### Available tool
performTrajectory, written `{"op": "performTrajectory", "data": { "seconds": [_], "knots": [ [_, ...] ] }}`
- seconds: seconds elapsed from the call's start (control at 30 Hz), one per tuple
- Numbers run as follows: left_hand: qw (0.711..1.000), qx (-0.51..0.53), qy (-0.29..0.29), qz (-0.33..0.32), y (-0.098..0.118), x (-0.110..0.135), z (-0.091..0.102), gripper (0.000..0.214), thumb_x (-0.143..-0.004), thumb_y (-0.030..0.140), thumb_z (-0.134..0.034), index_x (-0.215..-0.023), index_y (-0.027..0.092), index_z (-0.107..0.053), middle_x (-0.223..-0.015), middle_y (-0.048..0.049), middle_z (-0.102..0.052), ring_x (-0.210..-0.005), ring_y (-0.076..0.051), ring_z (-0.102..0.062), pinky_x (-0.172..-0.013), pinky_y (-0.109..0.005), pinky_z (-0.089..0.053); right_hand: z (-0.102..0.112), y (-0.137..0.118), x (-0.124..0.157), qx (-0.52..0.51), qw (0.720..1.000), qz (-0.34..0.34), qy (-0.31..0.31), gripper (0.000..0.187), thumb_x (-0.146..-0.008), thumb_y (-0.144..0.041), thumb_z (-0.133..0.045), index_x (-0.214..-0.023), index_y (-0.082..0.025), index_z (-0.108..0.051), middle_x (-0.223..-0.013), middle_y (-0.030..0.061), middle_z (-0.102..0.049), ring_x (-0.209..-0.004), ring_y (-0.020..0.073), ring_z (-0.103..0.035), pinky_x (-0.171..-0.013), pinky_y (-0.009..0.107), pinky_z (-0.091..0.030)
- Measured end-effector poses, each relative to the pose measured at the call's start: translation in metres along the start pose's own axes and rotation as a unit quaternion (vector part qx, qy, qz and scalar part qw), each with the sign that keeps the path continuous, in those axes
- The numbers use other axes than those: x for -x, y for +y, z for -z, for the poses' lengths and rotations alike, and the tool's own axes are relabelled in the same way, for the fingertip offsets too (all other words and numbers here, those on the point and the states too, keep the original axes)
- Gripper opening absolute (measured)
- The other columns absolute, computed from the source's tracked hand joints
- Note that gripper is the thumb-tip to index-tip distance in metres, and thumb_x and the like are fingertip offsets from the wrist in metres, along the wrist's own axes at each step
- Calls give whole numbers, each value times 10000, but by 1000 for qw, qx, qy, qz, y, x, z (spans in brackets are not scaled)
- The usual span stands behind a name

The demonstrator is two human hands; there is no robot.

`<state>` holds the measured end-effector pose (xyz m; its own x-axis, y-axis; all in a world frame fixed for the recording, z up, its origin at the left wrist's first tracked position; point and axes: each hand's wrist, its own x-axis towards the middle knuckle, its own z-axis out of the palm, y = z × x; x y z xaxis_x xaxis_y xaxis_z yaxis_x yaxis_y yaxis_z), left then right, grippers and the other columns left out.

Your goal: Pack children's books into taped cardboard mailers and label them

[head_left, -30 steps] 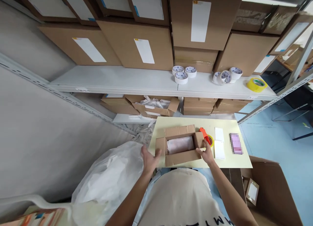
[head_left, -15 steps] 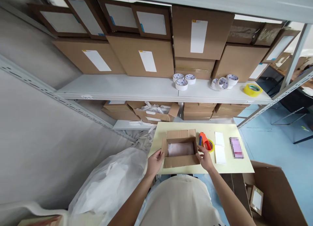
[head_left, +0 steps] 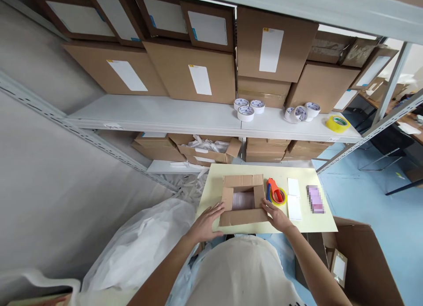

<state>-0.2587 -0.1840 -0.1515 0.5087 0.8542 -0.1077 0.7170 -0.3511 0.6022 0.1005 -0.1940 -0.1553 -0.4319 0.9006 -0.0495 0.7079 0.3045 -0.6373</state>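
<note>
A small cardboard box [head_left: 244,217] sits on the pale yellow table top, its two short side flaps folded inward and its long flaps spread outward. Through the gap shows a pale, wrapped-looking item [head_left: 243,201] that I cannot name. Along the left flap lie the stretched fingers of my left hand [head_left: 207,222], thumb held apart below. My right hand [head_left: 276,215] rests its extended fingers against the right flap, gripping nothing. Just beyond it are an orange tape dispenser [head_left: 274,189] and a yellow tape roll [head_left: 280,200].
White paper pads [head_left: 294,207] and a blurred purple item [head_left: 315,199] lie on the table's right. Tape rolls [head_left: 245,113] and large cartons [head_left: 201,72] fill the shelf ahead. An open carton [head_left: 360,262] stands at lower right; white plastic bags [head_left: 142,248] lie at left.
The box's left and right flaps have been folded inward over the opening. My left hand has opened out flat against its flap. The view has shifted slightly.
</note>
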Motion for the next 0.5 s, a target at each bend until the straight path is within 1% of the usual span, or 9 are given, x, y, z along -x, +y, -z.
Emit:
{"op": "performTrajectory", "data": {
  "seconds": [0.03, 0.1, 0.13, 0.17, 0.23, 0.3, 0.37, 0.43, 0.5],
  "knots": [
    [1000, 17, 18, 14, 0, -1, -3, 614, -689, 358, -717, -1284, 242, -621, -1470, -102, -488, -1368, -297, -447, -1143, -435, -361, -2, -1, 0, -11, 1000, -4, 9, 524, -834, -60, -511, -1328, -218, -579, -1489, 113, -470, -1358, 245, -470, -1104, 450, -437],
    [995, 65, 61, 45, 0, -4, -10, 360, -813, 365, -584, -1129, 237, -701, -1370, -91, -597, -1305, -253, -528, -1106, -388, -412, -6, -3, 0, -29, 999, -15, 33, 397, -895, -152, -507, -1269, -218, -622, -1438, 118, -531, -1313, 258, -525, -1079, 465, -461],
    [991, 90, 83, 60, 0, -7, -13, 304, -844, 367, -538, -1049, 238, -722, -1302, -85, -651, -1272, -245, -560, -1088, -379, -430, -9, -3, -2, -33, 998, -20, 47, 363, -912, -189, -502, -1250, -206, -631, -1404, 131, -562, -1287, 269, -551, -1067, 475, -470],
    [985, 114, 105, 77, 1, -10, -16, 277, -850, 375, -523, -982, 242, -727, -1232, -77, -694, -1235, -246, -591, -1069, -380, -449, -10, -4, -3, -35, 997, -26, 61, 350, -922, -214, -496, -1243, -191, -631, -1363, 145, -593, -1256, 279, -577, -1051, 485, -481],
    [968, 156, 156, 120, 1, -16, -21, 222, -820, 384, -555, -911, 252, -708, -1093, -62, -748, -1136, -256, -654, -1014, -392, -492, -12, -4, -10, -30, 995, -47, 87, 363, -920, -206, -475, -1256, -169, -610, -1262, 162, -649, -1159, 285, -636, -991, 490, -523],
    [941, 201, 214, 166, -1, -24, -25, 213, -763, 366, -610, -927, 246, -672, -1025, -60, -756, -1026, -256, -698, -927, -391, -542, -11, -4, -19, -27, 991, -86, 99, 412, -889, -150, -467, -1286, -175, -576, -1161, 146, -683, -1025, 269, -685, -903, 463, -569],
    [911, 246, 263, 203, -2, -32, -27, 309, -707, 334, -648, -995, 221, -635, -1057, -77, -736, -930, -245, -721, -819, -378, -578, -8, -1, -32, -31, 985, -139, 100, 496, -842, -122, -501, -1332, -193, -527, -1141, 127, -680, -932, 246, -698, -843, 424, -587],
    [888, 282, 283, 229, -4, -39, -29, 408, -659, 296, -665, -1051, 192, -614, -1086, -99, -719, -863, -231, -729, -736, -357, -588, -4, 4, -45, -44, 976, -186, 100, 602, -793, -151, -583, -1382, -200, -469, -1208, 130, -647, -947, 244, -692, -856, 412, -580],
    [880, 300, 279, 240, -6, -44, -31, 426, -636, 261, -665, -1051, 175, -628, -1036, -102, -731, -843, -225, -727, -715, -348, -590, 0, 10, -58, -68, 970, -204, 115, 733, -738, -218, -672, -1424, -207, -414, -1294, 137, -599, -1046, 264, -666, -913, 426, -557]
  ]
}}
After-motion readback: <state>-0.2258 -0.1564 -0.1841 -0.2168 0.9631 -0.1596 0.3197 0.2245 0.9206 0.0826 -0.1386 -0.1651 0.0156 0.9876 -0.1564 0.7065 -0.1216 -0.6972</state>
